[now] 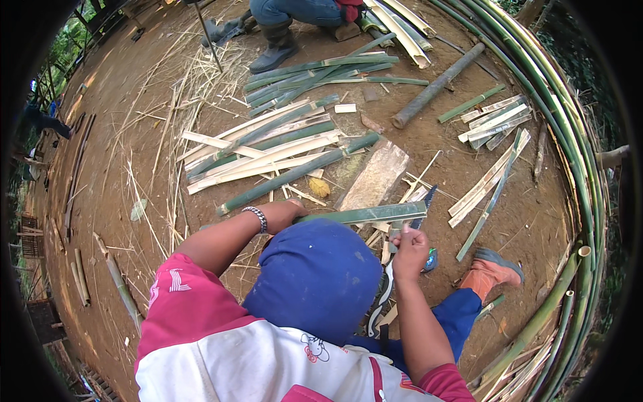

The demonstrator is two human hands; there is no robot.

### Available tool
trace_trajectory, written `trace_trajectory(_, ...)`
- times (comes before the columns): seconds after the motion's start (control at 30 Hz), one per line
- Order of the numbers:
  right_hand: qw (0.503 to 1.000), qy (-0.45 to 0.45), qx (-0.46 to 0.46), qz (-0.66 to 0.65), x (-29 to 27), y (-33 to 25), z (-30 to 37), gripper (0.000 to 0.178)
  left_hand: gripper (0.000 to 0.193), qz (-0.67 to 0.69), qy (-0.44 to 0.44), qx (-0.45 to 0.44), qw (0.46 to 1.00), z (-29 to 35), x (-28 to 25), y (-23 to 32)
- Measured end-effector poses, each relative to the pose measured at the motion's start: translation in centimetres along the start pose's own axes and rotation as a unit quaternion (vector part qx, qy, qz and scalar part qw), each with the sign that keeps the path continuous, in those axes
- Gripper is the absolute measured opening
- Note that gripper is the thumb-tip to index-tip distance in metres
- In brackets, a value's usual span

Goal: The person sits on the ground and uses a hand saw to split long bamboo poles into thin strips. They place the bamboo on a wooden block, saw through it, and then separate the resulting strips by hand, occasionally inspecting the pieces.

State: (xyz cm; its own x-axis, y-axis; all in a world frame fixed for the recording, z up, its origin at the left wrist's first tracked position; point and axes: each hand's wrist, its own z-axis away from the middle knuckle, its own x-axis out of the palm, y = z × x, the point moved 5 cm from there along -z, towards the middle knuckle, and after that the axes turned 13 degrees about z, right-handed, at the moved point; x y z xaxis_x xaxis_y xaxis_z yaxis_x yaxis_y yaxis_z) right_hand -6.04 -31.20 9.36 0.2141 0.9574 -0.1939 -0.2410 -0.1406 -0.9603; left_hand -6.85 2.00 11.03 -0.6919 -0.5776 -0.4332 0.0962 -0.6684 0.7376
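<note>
A green split bamboo piece [365, 214] lies crosswise in front of a blue head covering [311, 278], which hides part of it. My left hand [282, 214], a chain bracelet at its wrist, is closed around the left end of this piece. At the other end, my right hand [410, 251] is closed on a saw. Its dark toothed blade [429, 197] slants up across the bamboo's end; the handle is hidden in the fist. Below the right hand sits a curved black-and-white object [383, 301], its kind unclear.
Split bamboo strips [268, 157] lie in a pile ahead, beside a flat wooden block [376, 174]. A bamboo pole [439, 86] and short strips [495, 124] are farther right. Long bamboo poles [569, 120] curve along the right edge. Another person's boot [273, 48] stands at the top.
</note>
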Motion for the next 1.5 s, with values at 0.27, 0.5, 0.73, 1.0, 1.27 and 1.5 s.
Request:
trace_trajectory(0.27,0.727,-0.462,-0.196,0.469,0.1,9.4,13.0,0.018,0.048,-0.013,0.114,-0.063,0.991,0.8,-4.1,-3.6)
trace_trajectory(0.5,0.663,-0.523,-0.089,0.528,-3.4,17.5,13.5,0.026,0.049,-0.079,0.236,-0.138,0.959,2.5,-10.2,-6.4)
trace_trajectory(0.73,0.674,-0.477,-0.012,0.563,-3.0,14.2,11.0,0.033,0.047,-0.166,0.324,-0.237,0.901,3.4,-16.8,-9.1)
trace_trajectory(1.0,0.728,-0.445,0.051,0.519,-3.9,14.1,10.3,0.031,0.051,-0.171,0.292,-0.265,0.903,4.4,-15.0,-10.8)
trace_trajectory(1.27,0.756,-0.377,0.115,0.523,-5.4,13.6,7.3,0.022,0.061,-0.114,0.192,-0.213,0.951,2.3,-1.9,-16.2)
trace_trajectory(1.5,0.809,-0.32,0.057,0.49,-6.7,17.6,6.3,0.038,0.063,-0.057,0.195,-0.238,0.95,0.2,0.8,-10.5)
